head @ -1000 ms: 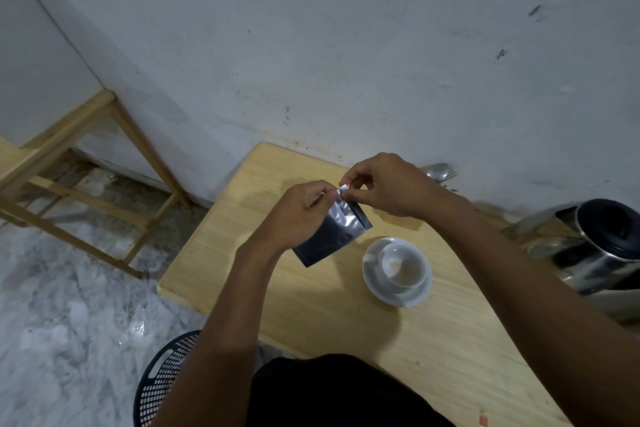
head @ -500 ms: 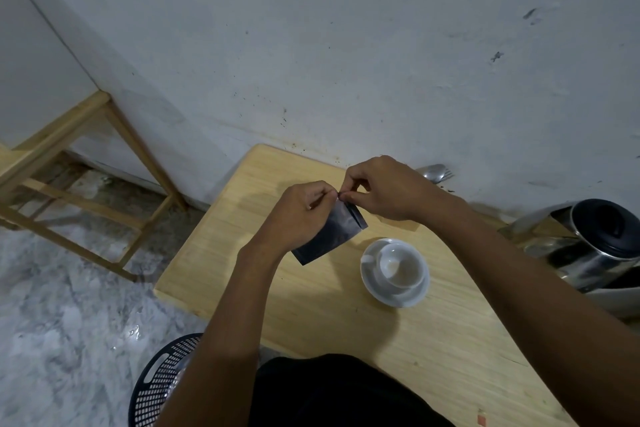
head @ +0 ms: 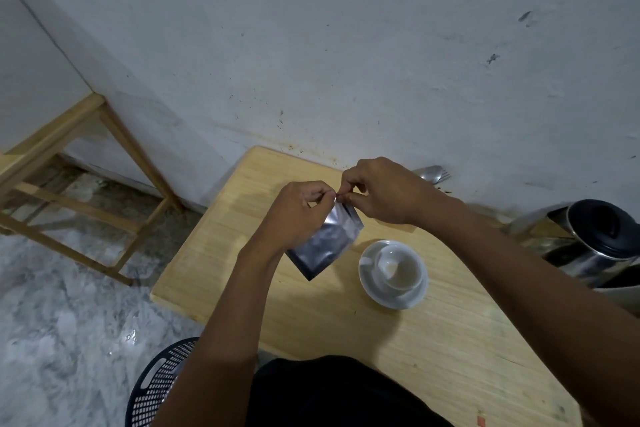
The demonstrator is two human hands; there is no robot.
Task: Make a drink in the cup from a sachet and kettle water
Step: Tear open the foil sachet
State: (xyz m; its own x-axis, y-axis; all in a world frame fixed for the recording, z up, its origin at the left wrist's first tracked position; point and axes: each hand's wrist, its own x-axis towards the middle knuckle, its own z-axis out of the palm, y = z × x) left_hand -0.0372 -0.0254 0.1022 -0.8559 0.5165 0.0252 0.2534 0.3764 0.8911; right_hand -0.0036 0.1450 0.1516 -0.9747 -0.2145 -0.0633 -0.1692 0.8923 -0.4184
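Observation:
A silver foil sachet (head: pixel 325 242) hangs tilted above the wooden table (head: pixel 433 340). My left hand (head: pixel 298 215) and my right hand (head: pixel 384 191) both pinch its top edge, fingertips close together. Just right of the sachet a white cup (head: pixel 401 265) stands on a white saucer (head: pixel 372 282); the cup looks empty. A steel kettle (head: pixel 595 243) with a black lid sits at the table's right edge.
A metal fork (head: pixel 433 174) lies by the wall behind my right hand. A black perforated basket (head: pixel 156 388) sits on the floor at the near left. A wooden frame (head: pixel 86 156) stands on the marble floor to the left.
Both hands stay pinched on the sachet's top. The sachet has shifted slightly, and its silver face catches more light than half a second ago.

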